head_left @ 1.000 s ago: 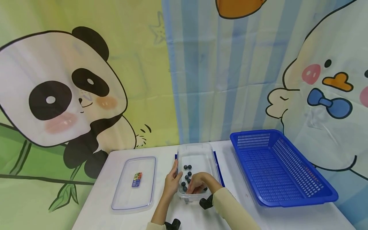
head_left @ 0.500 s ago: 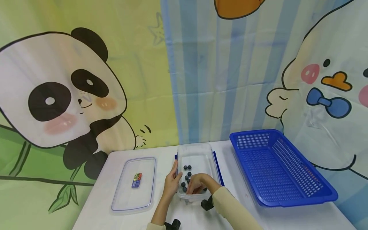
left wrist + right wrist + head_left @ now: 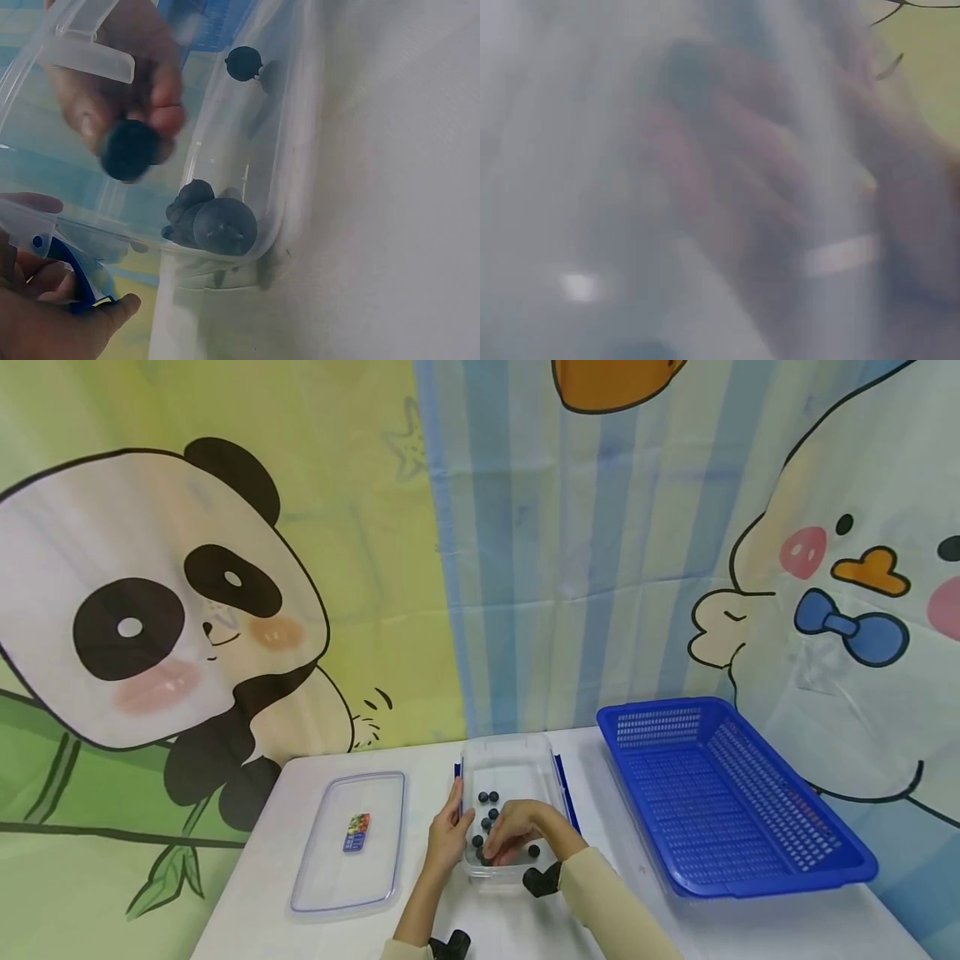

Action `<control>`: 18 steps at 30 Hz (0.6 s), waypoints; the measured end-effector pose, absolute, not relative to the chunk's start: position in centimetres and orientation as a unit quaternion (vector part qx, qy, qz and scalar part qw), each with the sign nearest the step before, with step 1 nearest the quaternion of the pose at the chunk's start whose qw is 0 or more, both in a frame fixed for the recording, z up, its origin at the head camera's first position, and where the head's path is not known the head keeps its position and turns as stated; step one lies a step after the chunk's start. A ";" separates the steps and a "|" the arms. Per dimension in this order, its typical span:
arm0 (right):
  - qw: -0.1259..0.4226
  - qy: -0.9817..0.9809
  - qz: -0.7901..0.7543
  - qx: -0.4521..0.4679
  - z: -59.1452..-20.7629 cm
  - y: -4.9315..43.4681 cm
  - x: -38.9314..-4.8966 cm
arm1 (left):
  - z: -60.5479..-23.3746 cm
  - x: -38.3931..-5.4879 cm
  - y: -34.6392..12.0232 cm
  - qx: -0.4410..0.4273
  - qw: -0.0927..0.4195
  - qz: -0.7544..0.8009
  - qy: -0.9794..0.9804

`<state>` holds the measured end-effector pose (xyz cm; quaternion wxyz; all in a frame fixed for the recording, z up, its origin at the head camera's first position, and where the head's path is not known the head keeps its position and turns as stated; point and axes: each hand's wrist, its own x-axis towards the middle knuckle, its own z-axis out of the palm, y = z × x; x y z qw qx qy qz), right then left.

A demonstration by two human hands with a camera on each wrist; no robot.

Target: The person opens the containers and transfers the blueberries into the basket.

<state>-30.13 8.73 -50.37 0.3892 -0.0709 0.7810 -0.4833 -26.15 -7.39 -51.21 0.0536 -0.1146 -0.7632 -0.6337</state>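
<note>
Two hands at work: the right hand (image 3: 517,831) pinches one dark ball (image 3: 127,150) between thumb and fingers inside the box, near its near end; its clearance above the floor cannot be judged. The left hand (image 3: 447,835) grips the clear box (image 3: 525,777) at its left side, by a blue clip (image 3: 71,270). Loose balls (image 3: 483,797) lie mostly along the left wall; another ball (image 3: 534,851) lies near the near right corner.

Risks, in my judgement: a smooth ball could slip from so small a pinch; a slackened left hand could let the box slide; knuckles could scatter loose balls.

The lid (image 3: 367,885), towards the tabletop's (image 3: 720,935) left edge, bears a coloured sticker (image 3: 357,832), its print too small to read. A blue basket (image 3: 705,814) occupies the right edge; no legible brand found.
</note>
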 end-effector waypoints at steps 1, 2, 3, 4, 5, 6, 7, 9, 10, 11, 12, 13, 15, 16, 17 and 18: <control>0.384 0.775 -0.497 -0.076 -49.9 8.9 -30.1 | -51.2 -26.2 -7.4 -0.115 0.055 -0.634 -0.762; 0.377 0.768 -0.511 -0.082 -49.3 9.1 -30.1 | -51.1 -26.2 -7.4 -0.115 0.056 -0.636 -0.761; 0.370 0.762 -0.524 -0.090 -48.7 9.4 -30.1 | -51.1 -26.3 -7.4 -0.116 0.057 -0.638 -0.759; 0.362 0.754 -0.539 -0.096 -48.1 9.8 -30.1 | -51.2 -26.3 -7.4 -0.119 0.058 -0.639 -0.758; 0.352 0.749 -0.552 -0.103 -47.5 10.2 -30.2 | -51.2 -26.3 -7.4 -0.120 0.059 -0.639 -0.757; 0.343 0.742 -0.565 -0.110 -46.9 10.9 -30.3 | -51.3 -26.4 -7.4 -0.120 0.058 -0.640 -0.757; 0.334 0.734 -0.581 -0.114 -46.2 11.7 -30.3 | -51.4 -26.4 -7.3 -0.118 0.058 -0.640 -0.757; 0.305 0.717 -0.614 -0.123 -44.9 14.0 -30.6 | -51.5 -26.5 -7.3 -0.112 0.055 -0.644 -0.754; 0.291 0.709 -0.630 -0.125 -44.3 15.4 -30.8 | -52.0 -26.7 -7.3 -0.108 0.055 -0.646 -0.754; 0.277 0.702 -0.645 -0.125 -43.6 17.1 -31.0 | -52.5 -26.9 -7.2 -0.100 0.054 -0.647 -0.754; 0.259 0.697 -0.657 -0.121 -43.1 18.9 -31.2 | -53.0 -27.1 -7.2 -0.093 0.054 -0.650 -0.753; 0.238 0.696 -0.668 -0.115 -42.7 20.8 -31.4 | -53.5 -27.3 -7.2 -0.089 0.054 -0.651 -0.752; 0.200 0.694 -0.685 -0.093 -42.4 24.9 -31.8 | -54.4 -27.7 -7.2 -0.084 0.060 -0.649 -0.753; 0.181 0.698 -0.688 -0.078 -42.4 26.9 -32.0 | -54.9 -28.0 -7.2 -0.084 0.064 -0.648 -0.755; 0.166 0.695 -0.697 -0.058 -42.6 28.7 -32.1 | -54.9 -28.0 -7.2 -0.082 0.065 -0.646 -0.756; 0.153 0.694 -0.702 -0.045 -43.0 30.5 -32.2 | -54.9 -28.0 -7.3 -0.083 0.065 -0.646 -0.756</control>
